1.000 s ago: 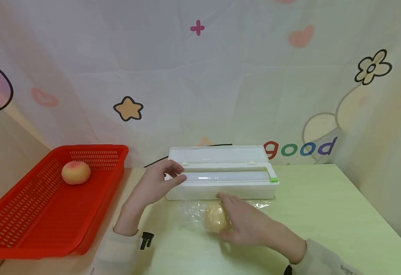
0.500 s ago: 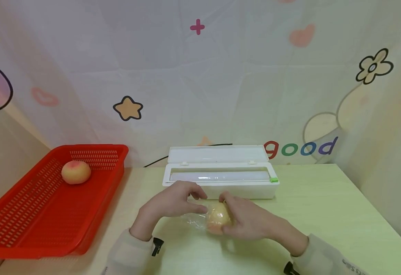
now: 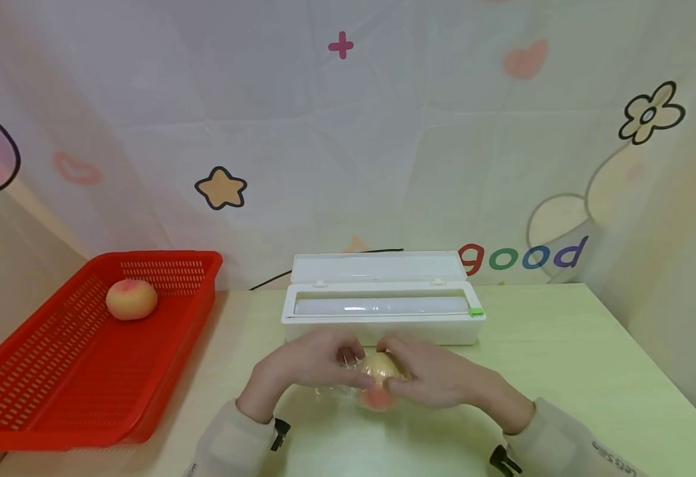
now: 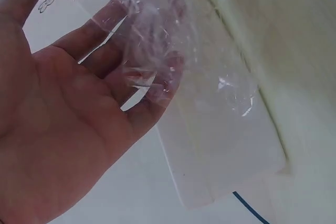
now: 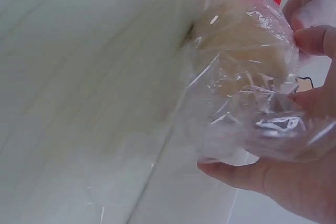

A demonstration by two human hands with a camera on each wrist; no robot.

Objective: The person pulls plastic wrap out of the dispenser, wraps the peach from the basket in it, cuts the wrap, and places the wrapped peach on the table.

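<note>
R hand (image 3: 434,374) grips wrapped peach (image 3: 380,364); L hand (image 3: 321,361) curled round film (image 4: 152,19) — prob. untucked; 2nd peach (image 3: 131,300) bare nr back edge of basket (image 3: 109,371).

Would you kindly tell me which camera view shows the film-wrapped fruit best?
The right wrist view: there the film-wrapped fruit appears large, under creased clear film. The head view shows it small between the left hand and right hand, partly covered. The left wrist view shows crumpled film but no fruit.
</note>
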